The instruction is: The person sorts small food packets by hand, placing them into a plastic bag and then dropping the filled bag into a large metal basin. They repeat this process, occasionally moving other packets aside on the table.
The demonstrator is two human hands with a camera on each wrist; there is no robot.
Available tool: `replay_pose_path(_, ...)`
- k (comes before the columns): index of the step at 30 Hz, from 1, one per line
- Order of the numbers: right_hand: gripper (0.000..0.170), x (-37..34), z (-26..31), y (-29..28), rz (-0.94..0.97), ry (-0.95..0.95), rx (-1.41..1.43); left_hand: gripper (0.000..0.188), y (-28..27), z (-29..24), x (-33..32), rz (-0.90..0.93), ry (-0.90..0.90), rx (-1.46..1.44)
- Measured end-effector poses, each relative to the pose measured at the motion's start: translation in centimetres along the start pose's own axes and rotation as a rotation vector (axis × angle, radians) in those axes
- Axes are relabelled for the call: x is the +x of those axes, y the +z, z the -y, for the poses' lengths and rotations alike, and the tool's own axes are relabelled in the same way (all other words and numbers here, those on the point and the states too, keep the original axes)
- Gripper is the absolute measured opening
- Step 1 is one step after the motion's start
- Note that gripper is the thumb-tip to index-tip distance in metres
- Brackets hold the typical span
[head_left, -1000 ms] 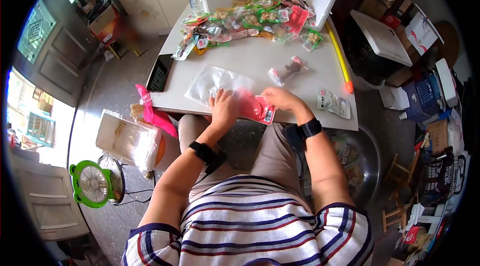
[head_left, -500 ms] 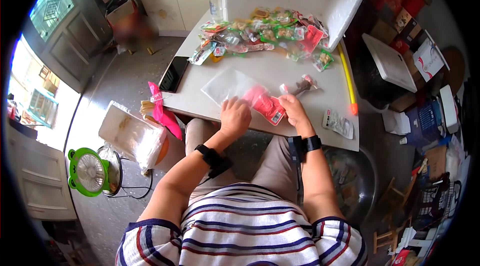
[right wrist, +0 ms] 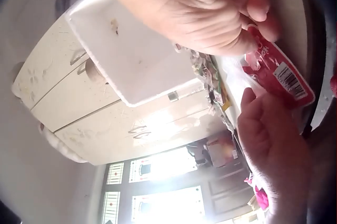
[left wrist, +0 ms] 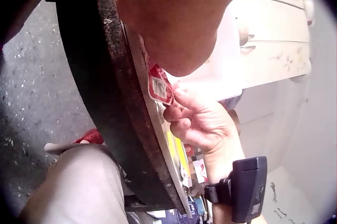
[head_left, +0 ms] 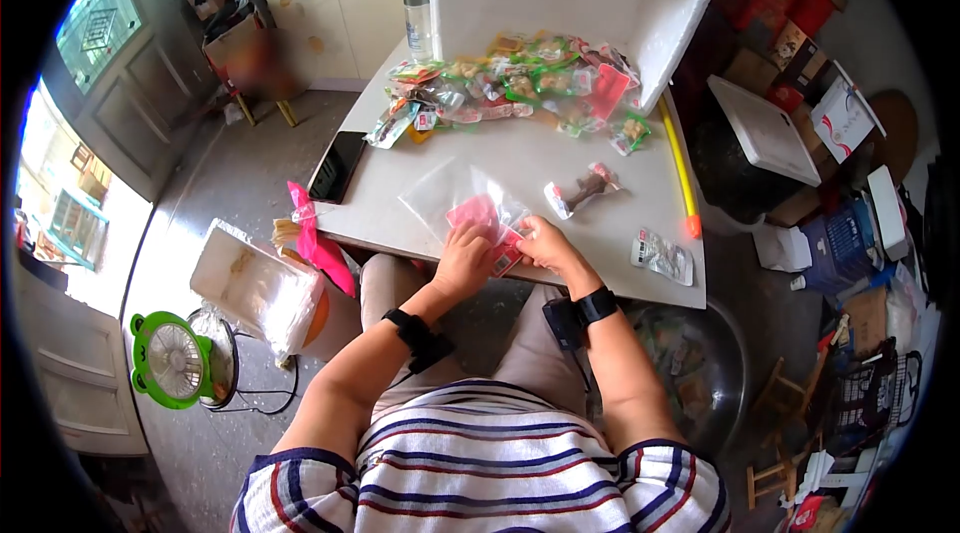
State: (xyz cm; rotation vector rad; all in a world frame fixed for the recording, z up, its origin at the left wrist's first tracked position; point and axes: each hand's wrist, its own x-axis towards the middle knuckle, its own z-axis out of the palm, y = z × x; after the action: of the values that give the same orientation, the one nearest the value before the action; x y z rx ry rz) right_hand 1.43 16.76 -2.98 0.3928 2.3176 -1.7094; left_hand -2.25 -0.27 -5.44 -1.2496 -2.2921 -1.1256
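Both hands meet at the table's near edge over a clear plastic bag [head_left: 425, 201] and a red food packet [right wrist: 281, 74]. My right hand [head_left: 550, 245] pinches the packet's edge between thumb and fingers, as the left wrist view also shows. My left hand [head_left: 466, 263] holds the packet from the other side, its thumb against it in the right wrist view; its fingers hide part of the packet. Pinkish red packaging [head_left: 470, 211] shows beside the left fingertips, overlapping the bag. The packet's barcode end points toward the person's lap.
A heap of small snack packets [head_left: 520, 88] lies before a white foam box [head_left: 560, 3]. A dark packaged snack [head_left: 585, 191], a silvery packet [head_left: 662, 257] and a yellow stick [head_left: 680, 168] lie to the right. A phone [head_left: 338, 168] rests at the left edge.
The right hand has brought the red packet left and nearer the lap, close against the left hand. The left hand has shifted onto the packet. The head view has tilted.
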Motion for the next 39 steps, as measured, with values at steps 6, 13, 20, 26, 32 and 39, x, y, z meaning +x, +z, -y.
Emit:
replay_pose_path(6,0.019,1.1,-1.3,0.1,-0.174,0.008,0.318,0.011,0.0,-0.2,0.1,-0.020,0.053,0.058)
replay_pose_path(13,0.017,2.5,-1.0,2.4,-0.317,-0.081,0.572,0.012,0.6,0.8,0.1,-0.005,0.056,0.076)
replay_pose_path(20,0.016,2.0,-1.0,1.0,-0.291,-0.105,0.345,0.014,0.1,-0.1,0.5,0.007,0.007,0.253)
replay_pose_path(26,0.014,1.6,-0.1,1.9,-0.096,-0.035,0.762,0.009,1.1,0.6,0.7,-0.104,-0.028,0.056)
replay_pose_path(32,0.010,2.6,-0.5,3.1,-0.225,-0.151,0.803,0.009,0.5,0.4,0.3,-0.001,-0.035,0.147)
replay_pose_path(39,0.014,2.1,-3.2,1.1,-0.650,-0.596,-0.194,0.019,-1.5,2.6,4.7,0.102,0.031,0.092)
